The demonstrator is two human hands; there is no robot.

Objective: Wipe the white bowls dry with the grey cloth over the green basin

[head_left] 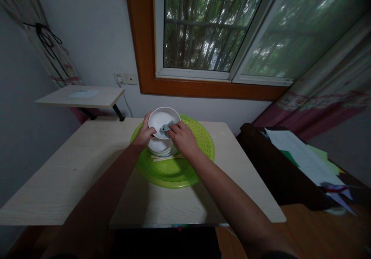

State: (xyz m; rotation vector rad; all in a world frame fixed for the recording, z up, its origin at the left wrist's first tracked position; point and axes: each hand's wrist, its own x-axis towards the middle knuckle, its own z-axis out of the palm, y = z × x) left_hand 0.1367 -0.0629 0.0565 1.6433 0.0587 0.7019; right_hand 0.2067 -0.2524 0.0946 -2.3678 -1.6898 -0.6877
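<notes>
My left hand grips a white bowl by its left rim, the bowl tilted with its inside facing me. In my right hand is a bunched grey-blue cloth, pressed against the inside of the bowl. Directly below sits a stack of white bowls, partly hidden by the held one. A few light wooden chopsticks lie just in front of the stack. All of these rest on or above a round, bright green plastic tray with a patterned surface.
The tray stands on a pale wooden table. A small raised shelf on black legs occupies the back left, near wall sockets. Right of the table is a dark piece of furniture with papers on it. A window is behind.
</notes>
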